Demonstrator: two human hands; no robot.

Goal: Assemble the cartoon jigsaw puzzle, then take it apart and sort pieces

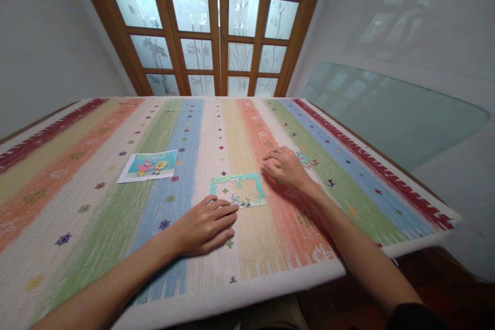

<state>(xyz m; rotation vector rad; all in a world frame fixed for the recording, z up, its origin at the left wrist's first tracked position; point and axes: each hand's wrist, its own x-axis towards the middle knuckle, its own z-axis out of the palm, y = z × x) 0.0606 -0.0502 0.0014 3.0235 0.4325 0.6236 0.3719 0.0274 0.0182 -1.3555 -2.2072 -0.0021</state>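
Observation:
A partly assembled jigsaw puzzle (253, 201) lies flat on the table, its border mostly joined and its middle showing the cloth. My left hand (209, 224) rests palm down at the puzzle's lower left, fingers stretched out and fingertips touching its edge. To the right of the puzzle, my right hand (285, 166) hovers low over the orange stripe, fingers loosely bent and somewhat apart. A few teal pieces show partly beneath it; nothing visible is held. Just beyond that hand lies a cluster of loose puzzle pieces (304, 160).
A printed reference picture (149, 166) with two cartoon figures lies on the left. A striped, patterned tablecloth (216, 134) covers the table, whose front edge runs close to my body. Wooden doors with glass panes (197, 26) stand behind; a glass panel (394, 108) leans at the right wall.

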